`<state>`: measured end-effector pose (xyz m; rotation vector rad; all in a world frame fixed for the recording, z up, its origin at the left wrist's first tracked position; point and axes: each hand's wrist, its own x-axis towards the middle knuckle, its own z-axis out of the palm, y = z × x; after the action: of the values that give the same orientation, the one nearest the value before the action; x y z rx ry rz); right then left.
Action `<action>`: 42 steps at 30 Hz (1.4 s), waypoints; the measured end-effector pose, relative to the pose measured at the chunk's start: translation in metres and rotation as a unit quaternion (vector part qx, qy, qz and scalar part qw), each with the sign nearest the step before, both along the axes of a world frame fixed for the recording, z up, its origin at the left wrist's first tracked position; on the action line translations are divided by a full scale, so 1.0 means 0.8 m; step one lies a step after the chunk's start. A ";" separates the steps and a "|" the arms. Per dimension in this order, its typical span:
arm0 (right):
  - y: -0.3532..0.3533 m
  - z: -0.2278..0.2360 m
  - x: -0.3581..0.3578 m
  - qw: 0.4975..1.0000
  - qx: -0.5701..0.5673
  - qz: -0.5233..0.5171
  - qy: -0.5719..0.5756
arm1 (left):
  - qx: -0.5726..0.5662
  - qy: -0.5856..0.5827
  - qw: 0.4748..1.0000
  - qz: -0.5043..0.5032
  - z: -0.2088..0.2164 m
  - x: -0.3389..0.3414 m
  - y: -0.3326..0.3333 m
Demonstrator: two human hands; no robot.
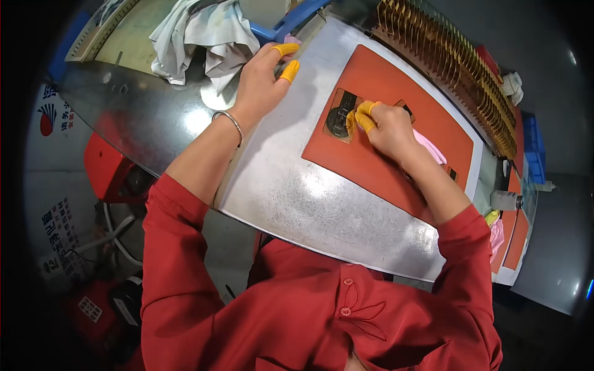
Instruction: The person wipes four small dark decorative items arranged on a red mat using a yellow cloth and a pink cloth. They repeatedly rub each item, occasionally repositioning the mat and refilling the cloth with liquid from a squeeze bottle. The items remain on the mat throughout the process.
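On the orange-red mat (334, 167) lies a thin flat piece (338, 120) with a copper-coloured border, a black rectangle and a dark round pattern. My right hand (391, 131), with yellow finger cots, has its fingertips pinched together at this piece's right edge. Whatever is between those fingertips is too small to make out. Partly behind that hand lie another dark copper-edged piece (405, 110) and a pink cloth (430, 147). My left hand (263, 80) is at the board's far left edge, thumb and forefinger apart in yellow cots, with nothing visible between them.
A rack (445, 68) of many upright copper-coloured sheets stands at the far right. White cloths (204, 37) and a blue tray (288, 23) lie beyond my left hand. The pale board (291, 198) carries the mat. A small bottle (504, 200) is at the right.
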<state>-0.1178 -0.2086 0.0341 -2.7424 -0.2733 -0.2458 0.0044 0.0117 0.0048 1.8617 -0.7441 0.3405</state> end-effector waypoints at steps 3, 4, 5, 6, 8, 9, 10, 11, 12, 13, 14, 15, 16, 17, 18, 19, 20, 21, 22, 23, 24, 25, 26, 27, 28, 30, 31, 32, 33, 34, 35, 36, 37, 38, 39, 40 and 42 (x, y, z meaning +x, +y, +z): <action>0.012 0.000 -0.012 0.998 -0.020 0.051 0.011 | 0.013 -0.042 0.999 -0.002 -0.007 0.006 0.005; 0.016 0.000 -0.019 0.996 -0.029 0.078 0.018 | 0.015 -0.037 0.999 -0.001 -0.007 0.005 0.004; 0.011 -0.008 -0.017 0.997 -0.008 0.073 -0.008 | 0.017 -0.032 0.999 -0.001 -0.005 0.004 0.003; 0.008 -0.006 -0.009 0.999 -0.004 0.051 0.003 | 0.018 -0.028 0.999 0.000 -0.002 0.003 0.003; 0.003 0.002 0.010 1.000 0.007 0.002 0.021 | 0.025 0.007 1.000 -0.004 0.004 -0.002 0.003; 0.002 0.000 0.005 0.999 -0.035 0.030 0.025 | 0.029 0.025 0.999 -0.006 0.006 -0.004 0.004; 0.008 -0.003 -0.005 0.997 -0.054 0.058 0.010 | 0.029 0.031 0.999 -0.006 0.008 -0.005 0.004; 0.012 -0.002 -0.013 0.997 -0.038 0.069 0.016 | 0.030 0.037 0.999 -0.006 0.009 -0.006 0.004; 0.018 0.003 -0.015 0.996 -0.022 0.079 0.022 | 0.031 0.044 0.999 -0.006 0.009 -0.005 0.004; 0.008 -0.003 -0.009 0.997 -0.052 0.050 0.022 | 0.028 0.033 0.999 -0.009 0.008 -0.006 0.003; 0.000 -0.007 0.004 0.999 -0.039 0.010 0.011 | 0.027 0.022 0.999 -0.010 0.008 -0.005 0.003; -0.002 -0.007 0.003 0.999 -0.034 0.004 0.028 | 0.026 0.010 1.000 -0.012 0.008 -0.004 0.002; 0.004 0.000 0.007 0.999 -0.027 0.000 0.044 | 0.026 0.016 0.999 -0.008 0.009 -0.004 0.004; 0.014 0.003 0.000 0.998 -0.034 0.045 0.030 | 0.025 0.024 0.999 -0.004 0.008 -0.005 0.004; 0.027 0.004 -0.009 0.995 -0.040 0.091 0.016 | 0.023 0.032 0.999 0.000 0.007 -0.006 0.005; 0.036 0.001 -0.012 0.994 -0.049 0.093 0.033 | 0.025 0.024 0.999 -0.002 0.006 -0.005 0.005; 0.035 -0.003 -0.003 0.997 -0.047 0.063 0.021 | 0.026 0.016 1.000 -0.003 0.005 -0.003 0.004; 0.030 -0.008 0.016 0.998 -0.045 0.033 0.008 | 0.028 0.007 1.000 -0.003 0.003 -0.003 0.004; 0.028 -0.009 0.034 0.999 -0.041 0.002 -0.009 | 0.025 0.011 1.000 -0.006 0.004 -0.003 0.005; 0.028 0.002 0.045 0.999 0.009 -0.028 0.030 | 0.021 0.015 1.000 -0.008 0.005 -0.003 0.005; 0.029 -0.002 0.042 0.999 -0.024 0.000 0.022 | 0.018 0.018 1.000 -0.010 0.005 -0.004 0.005; 0.032 -0.012 0.037 0.998 -0.057 0.028 0.011 | 0.022 0.018 1.000 -0.005 0.005 -0.005 0.006; 0.039 -0.013 0.032 0.994 -0.089 0.060 0.002 | 0.032 0.010 0.999 0.000 0.004 -0.004 0.008; 0.049 -0.009 0.021 0.996 -0.047 0.069 0.018 | 0.042 0.003 0.999 0.004 0.002 -0.002 0.011; 0.057 -0.001 0.009 0.996 -0.008 0.076 0.037 | 0.048 -0.002 0.999 0.005 0.001 -0.004 0.009; 0.036 -0.013 0.035 0.998 -0.042 0.032 -0.041 | 0.034 -0.008 0.999 0.004 0.003 -0.005 0.007; 0.039 0.010 0.047 0.999 0.009 -0.015 0.036 | 0.025 -0.003 1.000 0.000 0.003 -0.002 0.007; 0.036 0.006 0.049 0.999 0.012 -0.002 0.029 | 0.017 0.001 1.000 -0.004 0.004 0.000 0.008; 0.037 -0.002 0.040 0.999 -0.003 0.029 0.015 | 0.018 0.001 1.000 -0.003 0.004 -0.002 0.010; 0.040 -0.006 0.027 0.998 -0.020 0.059 -0.001 | 0.016 0.000 1.000 -0.003 0.003 -0.003 0.010; 0.046 -0.001 0.014 0.994 -0.024 0.101 0.016 | 0.014 -0.001 1.000 -0.001 0.003 -0.003 0.009; 0.048 -0.003 0.008 0.995 -0.038 0.085 0.037 | 0.014 -0.006 1.000 -0.003 0.004 0.000 0.009; 0.034 -0.011 0.015 0.996 -0.059 0.063 0.002 | 0.012 -0.011 1.000 -0.005 0.005 0.000 0.006; 0.032 -0.007 0.027 0.996 -0.077 0.039 -0.031 | 0.013 -0.014 1.000 -0.009 0.005 -0.002 0.006; 0.029 0.007 0.035 0.999 0.027 -0.022 0.031 | 0.005 -0.017 1.000 -0.007 0.002 -0.004 0.005; 0.025 0.005 0.038 1.000 -0.003 -0.004 0.018 | 0.002 -0.023 1.000 -0.002 0.000 -0.004 0.008; 0.023 -0.013 0.015 0.996 -0.031 0.077 -0.015 | 0.002 -0.035 0.999 0.001 0.001 0.002 0.009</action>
<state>-0.1056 -0.1900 0.0238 -2.7619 -0.5061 -0.2399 0.0060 0.0186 0.0060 1.8612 -0.7919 0.4076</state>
